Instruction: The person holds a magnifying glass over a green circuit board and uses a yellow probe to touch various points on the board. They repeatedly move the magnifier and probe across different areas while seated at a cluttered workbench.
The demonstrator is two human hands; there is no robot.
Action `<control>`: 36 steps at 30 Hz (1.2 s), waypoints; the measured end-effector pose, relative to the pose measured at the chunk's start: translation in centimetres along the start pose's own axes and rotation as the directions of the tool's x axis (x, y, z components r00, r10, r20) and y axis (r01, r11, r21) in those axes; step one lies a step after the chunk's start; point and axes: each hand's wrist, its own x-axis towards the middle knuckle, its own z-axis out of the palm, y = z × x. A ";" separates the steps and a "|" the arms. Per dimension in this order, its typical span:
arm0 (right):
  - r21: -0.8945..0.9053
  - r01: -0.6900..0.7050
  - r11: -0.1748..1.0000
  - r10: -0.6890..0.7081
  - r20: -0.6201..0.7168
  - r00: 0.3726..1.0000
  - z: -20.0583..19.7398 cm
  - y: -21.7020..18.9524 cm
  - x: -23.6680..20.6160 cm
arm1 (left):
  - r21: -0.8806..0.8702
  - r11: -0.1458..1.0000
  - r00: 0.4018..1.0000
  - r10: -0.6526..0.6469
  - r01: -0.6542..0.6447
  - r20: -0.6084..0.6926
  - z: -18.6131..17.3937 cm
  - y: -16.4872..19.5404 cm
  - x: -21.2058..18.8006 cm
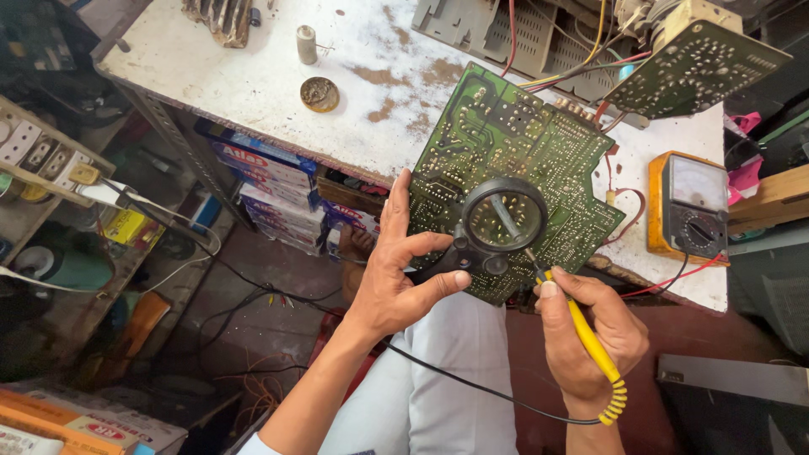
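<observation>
My left hand (396,274) grips the handle of a black magnifying glass (503,221) and holds its lens over a large green circuit board (506,143). The board lies solder side up, tilted over the front edge of the white workbench (253,59). My right hand (590,333) holds a yellow soldering iron (590,337) like a pen, with its metal tip at the board just below the lens. A black cable runs from the iron's ribbed end across my lap.
An orange analog multimeter (687,206) sits right of the board, with red and black leads. A second green board (695,67) and grey chassis with coloured wires stand behind. A small round tin (319,93) and a solder spool (306,44) rest on the bench. Boxes are stacked below.
</observation>
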 end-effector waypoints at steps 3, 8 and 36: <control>-0.010 0.003 1.000 -0.003 0.000 1.000 0.0 0.0 0.0 | -0.006 1.000 1.000 -0.002 0.002 0.001 0.0 -0.1 0.0; -0.003 0.006 1.000 -0.006 -0.002 1.000 0.0 0.2 0.1 | -0.013 1.000 1.000 0.002 -0.002 0.000 0.0 -0.2 0.0; -0.006 -0.002 1.000 0.002 -0.011 1.000 0.0 0.1 -0.1 | -0.021 1.000 1.000 0.009 -0.009 0.003 -0.1 0.1 -0.1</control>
